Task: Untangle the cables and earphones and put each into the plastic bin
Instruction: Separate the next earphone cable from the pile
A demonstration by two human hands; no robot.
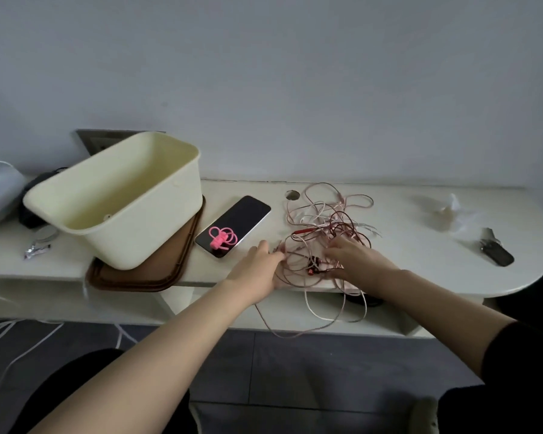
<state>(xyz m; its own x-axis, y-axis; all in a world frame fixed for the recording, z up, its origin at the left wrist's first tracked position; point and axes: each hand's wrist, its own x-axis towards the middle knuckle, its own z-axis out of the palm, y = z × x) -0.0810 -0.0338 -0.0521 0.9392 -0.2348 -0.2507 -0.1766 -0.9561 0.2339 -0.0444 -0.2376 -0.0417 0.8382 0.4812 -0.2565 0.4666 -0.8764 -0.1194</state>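
Your left hand (pixel 259 267) meets the left edge of the tangle (pixel 326 233), and your right hand (pixel 355 261) lies over its near right part. Both are blurred among the strands, so I cannot tell whether either pinches a cable or merely presses. The tangle sits on the white shelf (pixel 420 264), with loops hanging over the front edge. The plastic bin (pixel 145 239) stands to the left, past the phone (pixel 245 219) (a pink coil (pixel 221 238) rests on it), tipped on a brown tray (pixel 170 274). No cable shows inside it. Your left hand is the nearer one.
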